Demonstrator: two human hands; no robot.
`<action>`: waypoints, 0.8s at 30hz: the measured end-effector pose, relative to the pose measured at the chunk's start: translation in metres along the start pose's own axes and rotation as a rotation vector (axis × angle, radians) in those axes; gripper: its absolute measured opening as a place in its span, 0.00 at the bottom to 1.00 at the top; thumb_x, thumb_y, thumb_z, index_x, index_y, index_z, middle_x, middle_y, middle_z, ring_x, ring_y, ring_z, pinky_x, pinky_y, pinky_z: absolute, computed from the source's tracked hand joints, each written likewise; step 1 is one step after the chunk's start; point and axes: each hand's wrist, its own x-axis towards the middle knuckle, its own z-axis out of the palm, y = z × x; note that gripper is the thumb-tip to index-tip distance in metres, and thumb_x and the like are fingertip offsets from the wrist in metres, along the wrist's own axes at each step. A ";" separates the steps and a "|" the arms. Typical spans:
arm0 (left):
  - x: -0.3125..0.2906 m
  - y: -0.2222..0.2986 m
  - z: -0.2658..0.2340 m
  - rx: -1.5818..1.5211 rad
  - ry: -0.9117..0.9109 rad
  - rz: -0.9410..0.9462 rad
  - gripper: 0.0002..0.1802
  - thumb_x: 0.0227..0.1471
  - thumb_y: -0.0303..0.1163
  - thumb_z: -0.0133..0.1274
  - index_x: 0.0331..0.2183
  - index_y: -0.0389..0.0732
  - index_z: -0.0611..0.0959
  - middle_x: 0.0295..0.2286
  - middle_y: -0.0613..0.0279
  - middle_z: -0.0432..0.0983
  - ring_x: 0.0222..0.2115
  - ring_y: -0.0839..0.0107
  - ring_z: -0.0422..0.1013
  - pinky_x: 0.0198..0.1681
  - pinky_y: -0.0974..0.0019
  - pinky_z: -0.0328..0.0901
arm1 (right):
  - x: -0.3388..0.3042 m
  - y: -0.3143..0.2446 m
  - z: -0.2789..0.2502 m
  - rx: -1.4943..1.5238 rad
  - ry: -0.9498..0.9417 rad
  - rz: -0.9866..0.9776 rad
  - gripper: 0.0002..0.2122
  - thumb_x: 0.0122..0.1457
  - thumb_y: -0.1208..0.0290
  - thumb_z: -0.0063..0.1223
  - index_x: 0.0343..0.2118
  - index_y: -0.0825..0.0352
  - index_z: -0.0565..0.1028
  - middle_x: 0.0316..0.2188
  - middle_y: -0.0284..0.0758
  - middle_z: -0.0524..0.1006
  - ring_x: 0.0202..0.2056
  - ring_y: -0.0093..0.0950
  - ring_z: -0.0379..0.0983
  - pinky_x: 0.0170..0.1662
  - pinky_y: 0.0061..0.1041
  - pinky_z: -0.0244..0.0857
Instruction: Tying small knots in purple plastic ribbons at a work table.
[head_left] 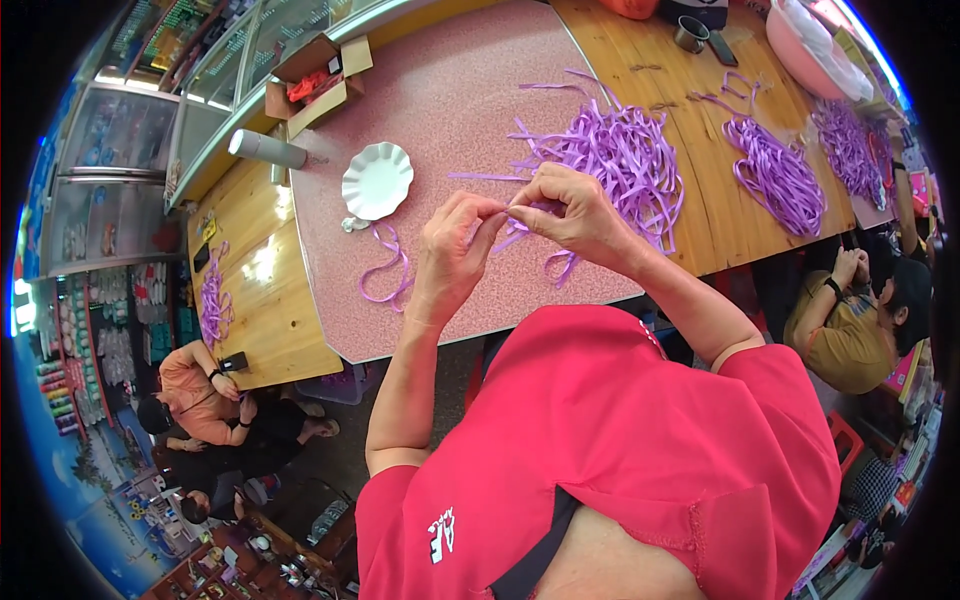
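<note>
My left hand (460,247) and my right hand (568,208) meet over the pink speckled mat, fingertips pinched close together. Between them runs a narrow purple ribbon (512,238), mostly covered by my fingers. Just beyond my right hand lies a big tangled heap of purple ribbons (625,165), one strand reaching left past my fingers. A single loose purple strand (385,270) curls on the mat left of my left hand. Farther off stands a white scalloped dish (378,181), with a small whitish lump (354,224) at its near edge.
At the back left are a white cylinder (266,149) and an open cardboard box (325,85) with red contents. More purple ribbon bundles (780,180) lie on the wooden table to the right, near a metal cup (690,35) and a pink basin (815,50). Other people (205,400) sit at both sides.
</note>
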 end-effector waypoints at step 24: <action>-0.020 -0.076 0.004 -0.595 -0.272 -0.555 0.10 0.58 0.35 0.55 0.34 0.37 0.77 0.29 0.71 0.73 0.33 0.83 0.67 0.39 0.77 0.63 | -0.005 0.037 0.024 -0.101 -0.049 -0.087 0.04 0.50 0.78 0.63 0.28 0.69 0.79 0.22 0.33 0.71 0.25 0.26 0.68 0.28 0.25 0.60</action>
